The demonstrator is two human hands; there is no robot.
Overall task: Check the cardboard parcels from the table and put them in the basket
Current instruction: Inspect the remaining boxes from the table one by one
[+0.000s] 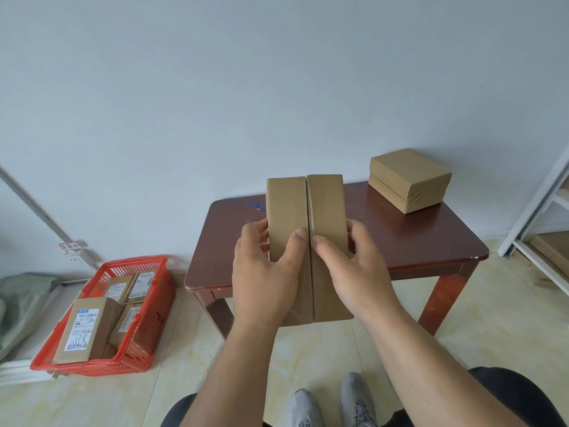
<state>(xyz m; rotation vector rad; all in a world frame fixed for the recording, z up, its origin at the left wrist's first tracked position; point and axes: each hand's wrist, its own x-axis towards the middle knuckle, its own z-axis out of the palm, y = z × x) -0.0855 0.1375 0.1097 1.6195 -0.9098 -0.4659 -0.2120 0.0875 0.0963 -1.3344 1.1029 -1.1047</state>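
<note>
I hold a long brown cardboard parcel (pixel 308 204) upright in front of me, above the near edge of the dark red wooden table (pixel 415 241). A taped seam runs down its middle. My left hand (pixel 264 266) grips its left side with the thumb on the seam. My right hand (pixel 351 266) grips the right side, thumb beside the seam. A second, squat cardboard parcel (pixel 409 180) lies on the table's far right corner. The red plastic basket (pixel 154 318) stands on the floor to the left and holds several labelled parcels (pixel 81 328).
A white wall rises behind the table. A white shelf frame (pixel 535 217) stands at the right edge. Grey-green bags (pixel 18 303) lie left of the basket. My grey shoes (pixel 332 405) are on the tiled floor below.
</note>
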